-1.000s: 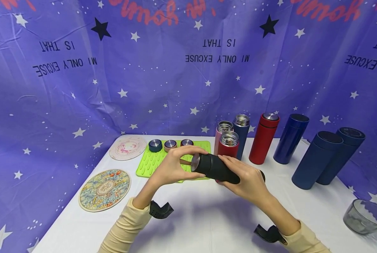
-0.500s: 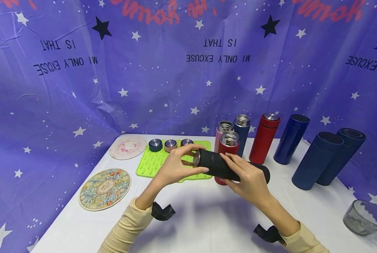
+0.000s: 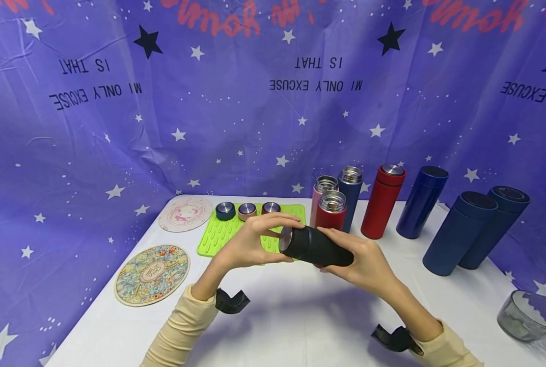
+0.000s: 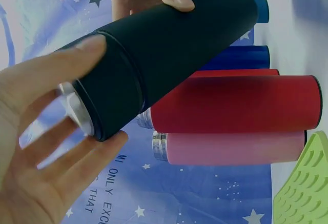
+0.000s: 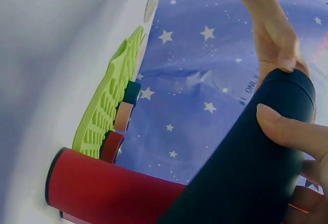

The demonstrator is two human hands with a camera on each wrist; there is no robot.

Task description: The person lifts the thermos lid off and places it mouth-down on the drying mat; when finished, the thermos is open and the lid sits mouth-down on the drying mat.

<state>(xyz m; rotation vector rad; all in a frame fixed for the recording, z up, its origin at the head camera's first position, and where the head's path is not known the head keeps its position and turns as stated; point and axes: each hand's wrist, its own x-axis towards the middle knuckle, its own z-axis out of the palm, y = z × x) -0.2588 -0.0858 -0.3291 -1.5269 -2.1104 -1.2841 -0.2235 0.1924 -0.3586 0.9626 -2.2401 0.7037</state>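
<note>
Held tilted above the table is a black thermos bottle point(image 3: 328, 248), its steel-topped lid point(image 3: 295, 241) towards the left. My left hand point(image 3: 249, 243) pinches the lid between thumb and fingers, as the left wrist view also shows. Around the bottle's body curl the thumb and fingers of my right hand point(image 3: 369, 260). Just behind the bottle stands a lidless red thermos point(image 3: 331, 211), partly hidden. A lidless pink thermos point(image 3: 323, 189) and a lidless dark blue thermos point(image 3: 350, 191) stand close by it.
Three loose lids point(image 3: 247, 211) sit on a green drying mat point(image 3: 215, 244). Two round mats point(image 3: 152, 275) lie at left. Lidded red point(image 3: 383, 204) and blue bottles point(image 3: 458, 234) stand at right, near a glass bowl point(image 3: 525, 318). A starry cloth hangs behind.
My right hand has shifted its grip on the thermos bottle, whose base no longer sticks out beyond that hand in the head view. The lid end has dipped slightly.
</note>
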